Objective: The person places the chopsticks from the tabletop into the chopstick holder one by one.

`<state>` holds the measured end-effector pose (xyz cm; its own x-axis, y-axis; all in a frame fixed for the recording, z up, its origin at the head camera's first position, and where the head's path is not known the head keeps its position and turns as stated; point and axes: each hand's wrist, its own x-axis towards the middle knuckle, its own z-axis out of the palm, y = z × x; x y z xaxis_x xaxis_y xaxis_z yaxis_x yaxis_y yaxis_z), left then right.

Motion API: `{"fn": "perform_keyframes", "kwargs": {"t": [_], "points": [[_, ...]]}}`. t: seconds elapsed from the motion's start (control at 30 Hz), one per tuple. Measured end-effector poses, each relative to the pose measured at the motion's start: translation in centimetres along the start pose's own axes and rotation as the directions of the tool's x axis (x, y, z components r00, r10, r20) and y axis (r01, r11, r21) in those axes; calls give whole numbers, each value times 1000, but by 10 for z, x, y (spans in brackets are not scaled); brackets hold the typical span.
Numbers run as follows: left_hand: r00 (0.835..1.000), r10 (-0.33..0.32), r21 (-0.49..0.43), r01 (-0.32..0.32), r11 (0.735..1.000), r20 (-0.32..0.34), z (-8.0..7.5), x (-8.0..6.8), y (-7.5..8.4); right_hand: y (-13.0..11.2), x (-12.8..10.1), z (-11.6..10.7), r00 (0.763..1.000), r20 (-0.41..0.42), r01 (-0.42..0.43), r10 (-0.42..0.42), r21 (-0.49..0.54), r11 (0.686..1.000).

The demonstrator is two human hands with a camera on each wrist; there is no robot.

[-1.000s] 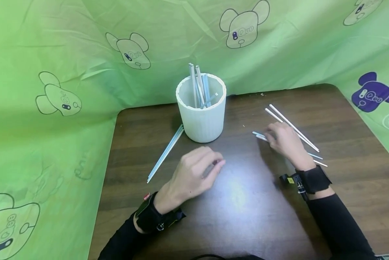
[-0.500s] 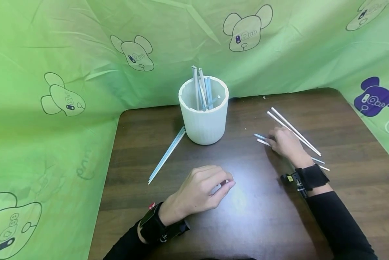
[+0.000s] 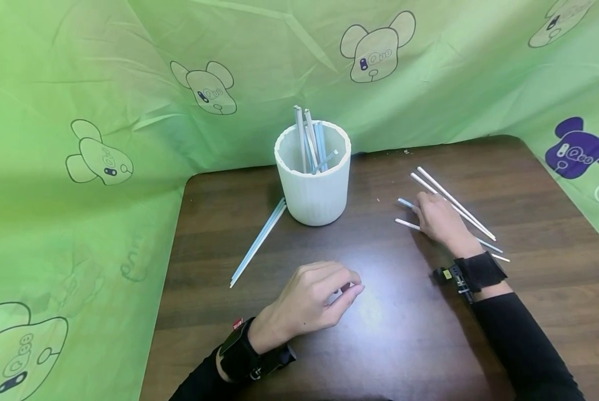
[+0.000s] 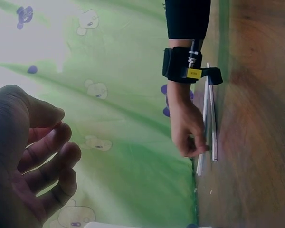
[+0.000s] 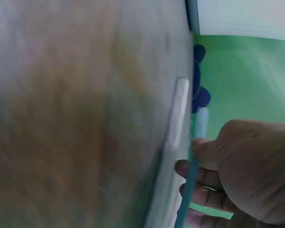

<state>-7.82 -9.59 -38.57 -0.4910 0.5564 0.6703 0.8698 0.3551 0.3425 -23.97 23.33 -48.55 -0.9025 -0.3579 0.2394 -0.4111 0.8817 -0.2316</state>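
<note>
My right hand (image 3: 442, 223) pinches a blue chopstick (image 5: 202, 122) between thumb and fingers, over the table's right half. Beside it, apart from the fingertips, a white chopstick (image 3: 407, 224) lies on the wood; my hand covers part of its length. Two more white chopsticks (image 3: 457, 204) lie slanted just beyond this hand. My left hand (image 3: 310, 298) hovers at the middle front, fingers loosely curled and thumb near the index tip, holding nothing; the left wrist view shows its bare palm and fingers (image 4: 57, 156).
A white tub (image 3: 313, 195) at the back holds several blue and white chopsticks (image 3: 309, 136). A light-blue bundle of chopsticks (image 3: 257, 244) lies slanted, one end by the tub's left side. Green printed cloth (image 3: 269, 67) hangs behind the brown table (image 3: 204, 206).
The far end of the blue chopstick has swung away from the white one beside it, widening the gap between them. My left hand has shifted slightly right and nearer the table's front.
</note>
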Motion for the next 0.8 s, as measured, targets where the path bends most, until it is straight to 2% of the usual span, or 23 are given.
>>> {"fn": "perform_keyframes", "kwargs": {"t": [0.17, 0.3, 0.33, 0.4, 0.47, 0.63, 0.7, 0.73, 0.8], "points": [[1000, -5, 6, 5, 1000, -15, 2, -3, 0, -4, 4, -19, 987, -162, 5, -9, -26, 1000], [1000, -16, 0, 16, 1000, -7, 3, -5, 0, -18, 9, -52, 953, -300, 38, -38, -8, 999], [1000, -17, 1, 17, 1000, -6, 4, -6, 0, -23, 11, -62, 937, -345, 52, -51, -8, 999], [1000, -19, 3, 19, 1000, -6, 4, -6, 0, -34, 16, -84, 900, -428, 82, -76, -6, 997], [1000, -16, 9, 16, 1000, -8, 4, -6, -1, -45, 22, -105, 848, -519, 118, -105, -9, 993], [1000, -12, 16, 12, 1000, -5, 4, -6, -2, -74, 40, -148, 690, -713, 197, -124, 20, 980], [1000, -13, 18, 13, 1000, -5, 4, -6, -2, -87, 47, -163, 640, -761, 212, -107, 41, 976], [1000, -13, 20, 13, 1000, -5, 4, -7, -2, -93, 51, -169, 620, -778, 218, -98, 52, 974], [1000, -16, 20, 16, 1000, -8, 4, -7, -2, -105, 57, -180, 597, -799, 229, -73, 83, 970]]}}
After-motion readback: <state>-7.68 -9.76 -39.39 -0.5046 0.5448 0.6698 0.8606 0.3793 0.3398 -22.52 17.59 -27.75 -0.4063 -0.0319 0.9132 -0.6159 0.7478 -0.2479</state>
